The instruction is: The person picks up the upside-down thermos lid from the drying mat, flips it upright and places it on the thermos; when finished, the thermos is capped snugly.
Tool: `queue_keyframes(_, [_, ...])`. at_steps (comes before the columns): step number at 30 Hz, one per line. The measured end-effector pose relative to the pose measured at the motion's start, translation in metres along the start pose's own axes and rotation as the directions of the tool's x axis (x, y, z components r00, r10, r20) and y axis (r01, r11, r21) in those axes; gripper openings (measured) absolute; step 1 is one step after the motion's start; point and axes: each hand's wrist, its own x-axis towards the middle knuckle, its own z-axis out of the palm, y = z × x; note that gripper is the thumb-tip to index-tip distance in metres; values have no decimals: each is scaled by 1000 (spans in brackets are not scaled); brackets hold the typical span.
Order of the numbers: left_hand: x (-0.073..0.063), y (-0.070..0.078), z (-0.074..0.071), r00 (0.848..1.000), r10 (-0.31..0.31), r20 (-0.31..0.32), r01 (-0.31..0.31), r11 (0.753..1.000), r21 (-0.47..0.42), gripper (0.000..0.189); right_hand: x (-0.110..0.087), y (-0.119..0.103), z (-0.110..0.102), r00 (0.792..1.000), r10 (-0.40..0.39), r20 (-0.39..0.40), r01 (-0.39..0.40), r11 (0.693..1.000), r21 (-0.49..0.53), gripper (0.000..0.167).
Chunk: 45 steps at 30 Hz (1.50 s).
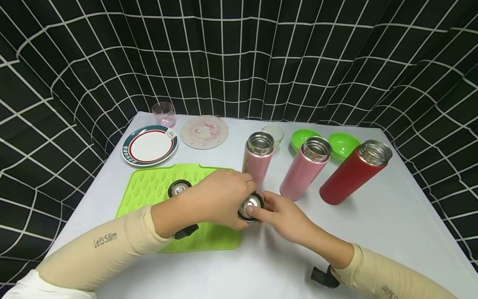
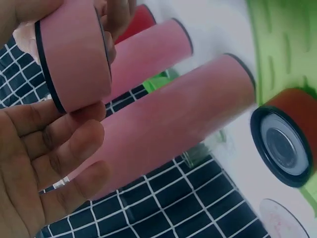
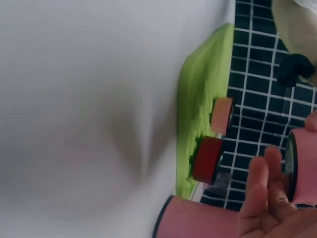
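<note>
Both hands hold a pink bottle lid (image 2: 74,59) with black rims, its steel inner side facing up in the head view. My left hand (image 1: 224,199) grips it from the left. My right hand (image 1: 285,216) pinches its right edge, thumb over the inner side. Just behind the hands stands an uncapped pink bottle (image 1: 257,162). A second uncapped pink bottle (image 1: 304,170) and an uncapped red bottle (image 1: 351,176) stand to its right. On the green mat (image 1: 145,187) under my left arm lie a red lid (image 3: 207,159) and a smaller pink lid (image 3: 221,115).
At the back left are a rimmed plate (image 1: 149,145), a pinkish glass (image 1: 163,114) and a round printed mat (image 1: 204,132). A clear glass bowl (image 1: 274,133) and two green bowls (image 1: 304,137) sit behind the bottles. A black gridded cloth (image 1: 239,54) hangs around the table.
</note>
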Motion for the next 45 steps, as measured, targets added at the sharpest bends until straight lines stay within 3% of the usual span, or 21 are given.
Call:
queue_keyframes(3, [0, 0, 1, 1000, -21, -15, 19, 998, -68, 60, -3, 0, -3, 999, -15, -51, 16, 1000, 18, 31])
queue_keyframes(5, [-4, -1, 1, 998, -57, -6, 55, 978, -204, 74, -6, 2, -4, 979, -157, -128, 148, 986, -74, 29])
queue_keyframes(6, [-7, -1, 1, 997, -82, 11, 82, 955, -286, 82, -7, 3, -5, 948, -273, -163, 245, 954, -170, 28])
queue_keyframes(7, [-10, -2, 1, 993, -111, 29, 114, 923, -368, 90, -7, 4, -6, 891, -417, -181, 356, 888, -292, 27])
queue_keyframes(8, [-13, -2, 1, 989, -137, 47, 143, 881, -451, 98, -7, 5, -7, 803, -566, -187, 454, 784, -422, 26])
queue_keyframes(11, [-18, -2, 2, 980, -194, 34, 171, 754, -634, 98, -3, 4, -10, 450, -885, -119, 583, 391, -712, 25])
queue_keyframes(12, [-18, -2, 3, 978, -207, 9, 160, 724, -671, 94, -1, 3, -12, 353, -932, -79, 594, 288, -751, 24])
queue_keyframes(13, [-17, -2, 5, 976, -217, -29, 135, 700, -702, 87, 1, 0, -12, 275, -960, -52, 599, 214, -772, 24])
queue_keyframes(14, [-16, -1, 6, 972, -227, -68, 108, 678, -727, 80, 3, -2, -13, 224, -973, -45, 602, 175, -779, 22])
queue_keyframes(16, [-13, -2, 8, 958, -246, -149, 48, 647, -761, 71, 6, -8, -14, 181, -980, -78, 608, 174, -775, 23])
queue_keyframes(17, [-12, -3, 7, 948, -265, -179, 29, 629, -777, 69, 7, -10, -13, 180, -976, -124, 610, 210, -764, 27])
queue_keyframes(18, [-10, -6, 5, 934, -294, -202, 22, 612, -790, 70, 9, -12, -12, 203, -961, -188, 614, 274, -740, 34])
queue_keyframes(19, [-7, -10, 2, 919, -323, -226, 12, 596, -803, 71, 10, -13, -10, 250, -931, -264, 622, 364, -693, 42])
queue_keyframes(22, [9, -28, -10, 867, -390, -309, -20, 593, -805, 70, 18, -8, 1, 464, -741, -486, 599, 666, -444, 74])
queue_keyframes(24, [24, -41, -18, 833, -426, -354, -20, 616, -788, 69, 28, -2, 9, 609, -555, -567, 497, 824, -272, 96])
queue_keyframes(26, [39, -52, -20, 812, -435, -390, -26, 640, -768, 69, 40, 3, 15, 704, -394, -591, 397, 908, -133, 107])
queue_keyframes(28, [50, -58, -20, 806, -444, -391, -7, 654, -756, 70, 52, 6, 18, 758, -266, -596, 309, 950, -31, 109])
queue_keyframes(32, [60, -61, -12, 828, -440, -347, 23, 645, -764, 70, 68, 10, 19, 809, -121, -575, 220, 970, 106, 93])
queue_keyframes(37, [62, -60, 1, 855, -401, -330, 3, 639, -769, 73, 75, 17, 17, 798, -107, -593, 194, 977, 85, 73])
queue_keyframes(41, [63, -63, 11, 851, -381, -361, -81, 584, -808, 72, 77, 20, 15, 793, -139, -593, 216, 975, 60, 69])
queue_keyframes(45, [66, -63, 25, 833, -376, -406, -168, 527, -833, 73, 80, 22, 14, 800, -151, -581, 229, 971, 64, 68])
